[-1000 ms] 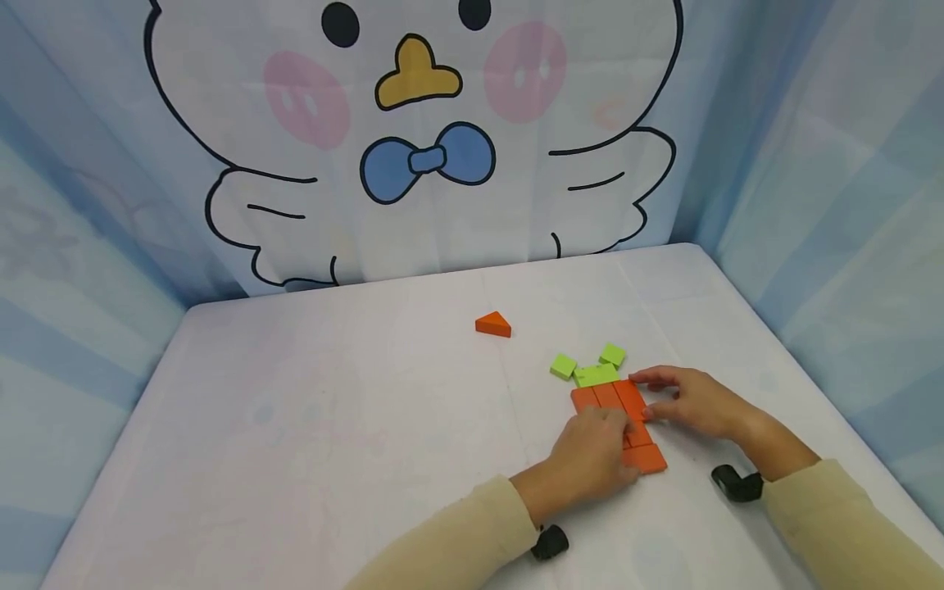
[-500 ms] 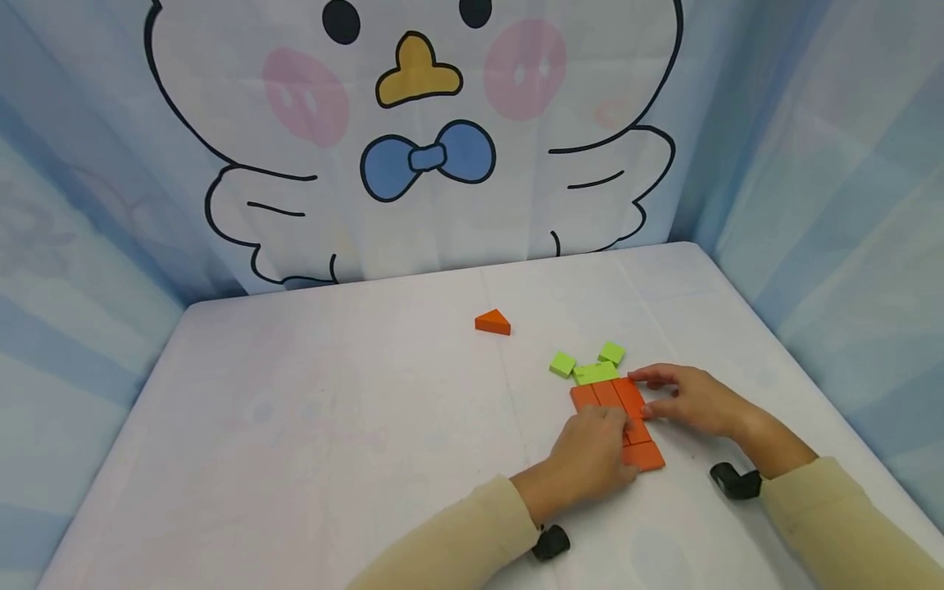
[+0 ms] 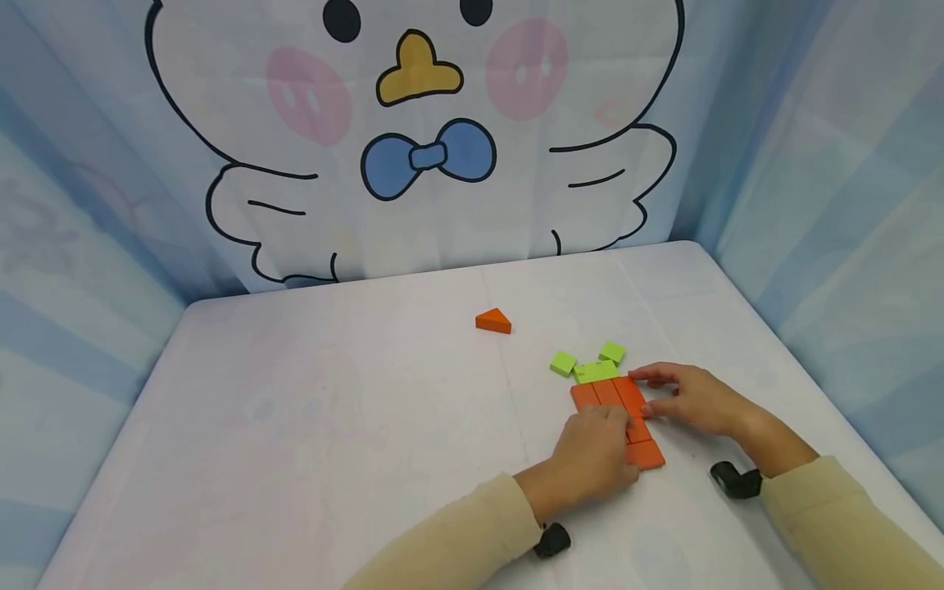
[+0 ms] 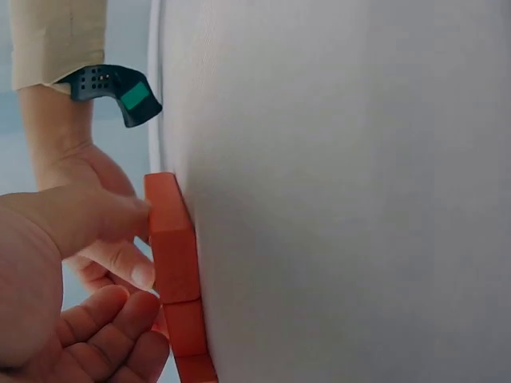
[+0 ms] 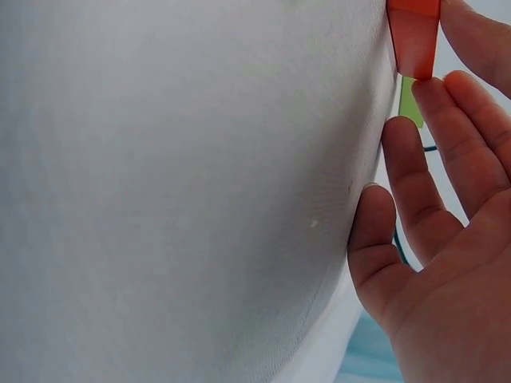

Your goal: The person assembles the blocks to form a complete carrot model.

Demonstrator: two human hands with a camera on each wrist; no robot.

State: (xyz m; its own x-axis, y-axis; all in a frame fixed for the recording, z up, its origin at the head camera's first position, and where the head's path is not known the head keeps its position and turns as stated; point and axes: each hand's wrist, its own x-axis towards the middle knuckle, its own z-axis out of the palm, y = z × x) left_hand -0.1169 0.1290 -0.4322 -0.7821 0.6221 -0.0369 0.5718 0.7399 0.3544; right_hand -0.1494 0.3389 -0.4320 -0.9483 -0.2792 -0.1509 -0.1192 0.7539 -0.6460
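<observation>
Flat orange blocks [image 3: 633, 399] lie edge to edge in a tapered panel on the table. In the head view my left hand [image 3: 593, 455] reaches over their left and near part, its fingers curled and its thumb at the near block. The left wrist view shows that thumb against an orange block [image 4: 174, 255], fingers bent beside it. My right hand [image 3: 693, 399] touches the panel's right edge with thumb and index finger, fingers loosely extended, as the right wrist view also shows. A green block [image 3: 596, 373] adjoins the panel's far edge. My left hand hides several blocks.
Two small green blocks, one at left [image 3: 564, 363] and one at right [image 3: 612, 353], sit beyond the larger green block. An orange triangular block [image 3: 493, 321] lies apart, further back. The white table [image 3: 295, 426] ends at a printed curtain [image 3: 428, 229].
Very little differs. Both hands stay at the orange panel; my left fingers and the blocks under them have shifted only slightly.
</observation>
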